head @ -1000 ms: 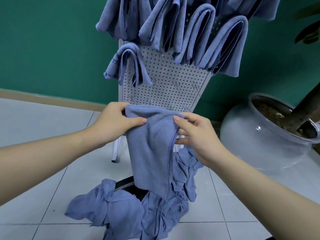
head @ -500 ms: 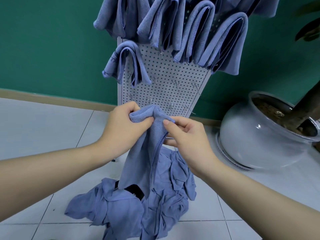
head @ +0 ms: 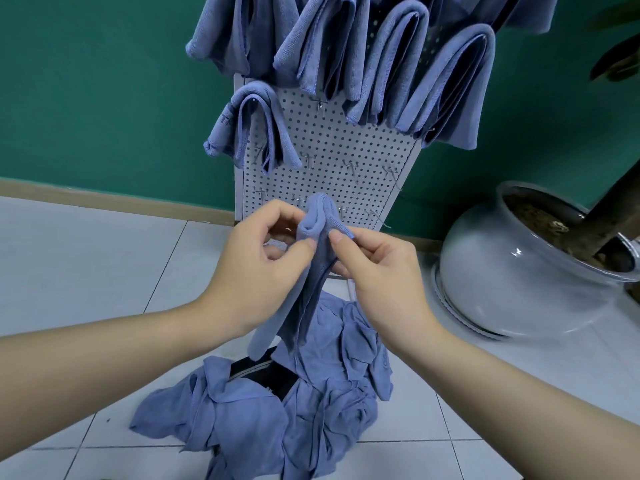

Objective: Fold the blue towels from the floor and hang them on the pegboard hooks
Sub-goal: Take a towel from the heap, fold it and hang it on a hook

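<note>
Head view: a folded towel (head: 311, 271) is pinched at its top fold between left hand (head: 258, 271) and right hand (head: 377, 271), in front of the pegboard (head: 332, 157), its tail hanging toward the pile (head: 277, 403) on the floor. Judged light, limp and grippy; best held at the fold, or layers will slide apart. Bare hooks (head: 349, 166) are seen just behind; hung towels (head: 446, 88) crowd the upper rows, and a pot (head: 526, 271) stands to the right.

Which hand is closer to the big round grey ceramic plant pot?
The right hand. It pinches the blue towel just left of the grey ceramic plant pot; the left hand grips the towel's far side.
</note>
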Demonstrator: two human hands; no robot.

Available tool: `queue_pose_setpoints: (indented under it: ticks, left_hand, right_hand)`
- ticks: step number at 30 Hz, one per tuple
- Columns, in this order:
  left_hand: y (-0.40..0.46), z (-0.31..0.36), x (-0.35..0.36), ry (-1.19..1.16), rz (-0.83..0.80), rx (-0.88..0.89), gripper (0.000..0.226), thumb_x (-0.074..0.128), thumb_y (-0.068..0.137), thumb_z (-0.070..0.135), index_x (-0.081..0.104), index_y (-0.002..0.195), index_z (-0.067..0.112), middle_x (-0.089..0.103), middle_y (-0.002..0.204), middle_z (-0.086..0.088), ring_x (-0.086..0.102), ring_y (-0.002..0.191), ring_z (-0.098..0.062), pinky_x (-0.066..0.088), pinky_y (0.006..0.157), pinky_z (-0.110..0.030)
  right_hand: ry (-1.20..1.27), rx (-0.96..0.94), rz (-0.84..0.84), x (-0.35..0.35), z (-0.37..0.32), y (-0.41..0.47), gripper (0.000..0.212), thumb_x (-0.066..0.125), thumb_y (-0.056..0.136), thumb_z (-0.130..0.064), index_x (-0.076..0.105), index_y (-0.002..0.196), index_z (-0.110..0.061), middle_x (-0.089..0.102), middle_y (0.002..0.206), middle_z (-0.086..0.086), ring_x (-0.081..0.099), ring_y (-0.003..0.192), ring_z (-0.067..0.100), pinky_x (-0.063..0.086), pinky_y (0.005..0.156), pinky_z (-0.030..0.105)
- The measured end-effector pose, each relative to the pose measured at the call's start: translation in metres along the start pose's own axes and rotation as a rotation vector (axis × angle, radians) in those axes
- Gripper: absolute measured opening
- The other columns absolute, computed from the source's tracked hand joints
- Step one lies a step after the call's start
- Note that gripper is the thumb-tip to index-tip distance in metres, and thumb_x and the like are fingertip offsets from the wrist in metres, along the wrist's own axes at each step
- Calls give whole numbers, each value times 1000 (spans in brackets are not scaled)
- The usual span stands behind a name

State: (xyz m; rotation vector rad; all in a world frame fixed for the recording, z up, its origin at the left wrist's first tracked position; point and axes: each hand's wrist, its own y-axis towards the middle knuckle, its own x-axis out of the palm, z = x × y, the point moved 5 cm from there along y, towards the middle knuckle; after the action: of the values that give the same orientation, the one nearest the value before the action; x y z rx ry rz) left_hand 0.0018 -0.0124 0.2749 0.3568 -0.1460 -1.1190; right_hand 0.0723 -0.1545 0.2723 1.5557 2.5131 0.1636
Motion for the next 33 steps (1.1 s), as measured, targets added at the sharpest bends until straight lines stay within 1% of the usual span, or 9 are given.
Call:
queue_pose_setpoints:
  ticks: [4,7,9,13,15,17,22,27,33]
  left_hand:
    - [-4,6,4,44,-47,70,30,60,93,-7,74,103,18,75,101,2,71,97,-20,61,78,-50]
    - [-2,4,4,-9,-25,40,22,69,93,1,76,100,21,74,101,-2,70,97,-19,62,75,-50]
    - [0,4,2,19,-4,49,19,75,90,7,75,94,25,71,97,0,67,90,-13,61,71,-46]
    - [6,-3,-3,89,47,19,22,81,83,16,65,96,23,65,97,3,60,86,-9,55,69,-32]
    - [10,-14,-7,107,63,-51,36,86,80,23,60,104,21,64,105,6,62,97,-10,55,75,-29]
    - [13,-20,-8,70,40,-109,49,87,75,34,59,112,20,67,112,7,65,103,-10,57,80,-26]
    - [14,-20,1,-63,-168,-191,49,78,75,38,68,119,18,77,113,5,71,107,-9,58,91,-27]
    - [9,-28,8,-52,-356,-276,35,82,79,12,72,112,17,79,108,8,74,103,-9,57,85,-21]
    - [9,-28,12,-116,-326,-292,34,80,78,18,73,112,17,79,108,6,74,103,-9,57,86,-20]
  right_hand:
    - [-1,-4,15,-3,-4,1,19,62,103,-10,81,106,-11,80,102,11,72,108,38,56,99,57]
    - [1,-11,13,-3,-8,-1,20,61,104,-11,80,109,-11,80,103,9,73,107,35,56,99,56]
    - [-14,-21,9,-3,-9,-1,20,61,105,-13,80,110,-11,80,103,11,73,107,37,56,99,58]
    - [-44,-59,4,-3,-10,0,25,63,102,-27,79,97,-8,67,99,36,65,91,53,51,91,70]
    - [-58,-67,-25,-2,-13,-2,24,68,101,-27,77,92,-7,71,91,29,68,81,39,57,87,58]
    - [-49,-82,-84,1,-17,-5,8,73,97,-18,79,95,-12,77,89,12,70,84,20,58,85,43]
    - [-70,-122,-67,-2,-21,2,16,66,99,-5,78,107,-11,80,99,3,71,91,8,59,85,27]
    - [-28,-151,-30,-10,-31,11,16,62,102,-5,76,108,-3,76,106,18,68,94,14,57,91,42]
    - [161,-81,-113,-11,-30,19,27,68,97,-9,68,123,-4,77,112,6,70,106,16,56,94,32]
